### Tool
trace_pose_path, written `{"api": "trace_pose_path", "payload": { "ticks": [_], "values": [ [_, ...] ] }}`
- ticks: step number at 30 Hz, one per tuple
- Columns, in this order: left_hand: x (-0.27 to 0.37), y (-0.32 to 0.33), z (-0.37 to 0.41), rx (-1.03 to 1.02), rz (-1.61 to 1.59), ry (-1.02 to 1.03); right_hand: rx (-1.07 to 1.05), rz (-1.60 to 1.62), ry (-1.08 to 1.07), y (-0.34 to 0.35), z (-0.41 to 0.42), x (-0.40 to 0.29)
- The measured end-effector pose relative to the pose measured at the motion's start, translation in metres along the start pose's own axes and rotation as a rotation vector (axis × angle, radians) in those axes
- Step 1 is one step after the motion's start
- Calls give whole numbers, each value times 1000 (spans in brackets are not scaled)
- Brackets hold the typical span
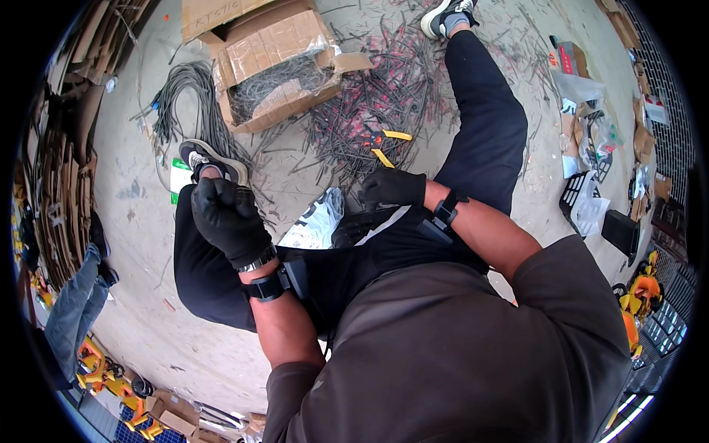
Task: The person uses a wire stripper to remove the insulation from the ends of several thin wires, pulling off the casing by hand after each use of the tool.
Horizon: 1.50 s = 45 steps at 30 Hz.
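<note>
My left hand point(227, 221), in a black glove, is raised over my bent left knee with its fingers curled into a fist. Whether anything thin is inside it I cannot tell. My right hand point(394, 187), also black-gloved, hovers near my lap with bent fingers; their tips are too dark to show any held thing. Just beyond it, yellow-handled pliers or wire strippers point(383, 145) lie spread on a heap of short dark cable offcuts point(354, 119). Between my legs are a printed white plastic bag point(316, 224) and a black item point(353, 228), partly hidden.
An opened cardboard box point(271, 55) holds tangled thin grey strands point(277, 83). Left of it lies a looped bundle of grey cables point(188, 94). Flattened cardboard point(63, 205) is stacked at far left, near another person's legs point(80, 310). Black plastic crates point(579, 194) lie at right.
</note>
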<state>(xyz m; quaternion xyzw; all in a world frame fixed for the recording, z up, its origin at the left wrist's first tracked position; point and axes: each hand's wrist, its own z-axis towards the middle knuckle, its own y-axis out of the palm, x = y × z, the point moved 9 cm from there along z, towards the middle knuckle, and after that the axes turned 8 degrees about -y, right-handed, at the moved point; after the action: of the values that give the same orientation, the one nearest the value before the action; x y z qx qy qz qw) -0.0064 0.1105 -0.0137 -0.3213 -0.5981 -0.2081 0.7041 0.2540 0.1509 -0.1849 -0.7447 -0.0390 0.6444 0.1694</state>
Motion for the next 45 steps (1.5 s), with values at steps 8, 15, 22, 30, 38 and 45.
{"api": "trace_pose_path", "payload": {
  "ticks": [8, 15, 22, 30, 38, 45],
  "values": [
    [5, -36, 22, 69, -360, -104, 261, -61, 240, -26, -31, 66],
    [56, 47, -10, -249, 539, 362, 472, 339, 154, -95, 25, -58],
    [-10, 76, -36, -384, -478, -489, 110, 521, -19, -40, 71, -105],
    [-30, 47, -33, -184, -273, -563, 182, 419, 145, -71, 31, -87],
    [-51, 47, -35, -111, -319, -644, 233, 433, 205, -116, 27, -81],
    [-37, 54, -32, -181, -361, -493, 349, 585, 103, -172, 43, -125]
  ]
}}
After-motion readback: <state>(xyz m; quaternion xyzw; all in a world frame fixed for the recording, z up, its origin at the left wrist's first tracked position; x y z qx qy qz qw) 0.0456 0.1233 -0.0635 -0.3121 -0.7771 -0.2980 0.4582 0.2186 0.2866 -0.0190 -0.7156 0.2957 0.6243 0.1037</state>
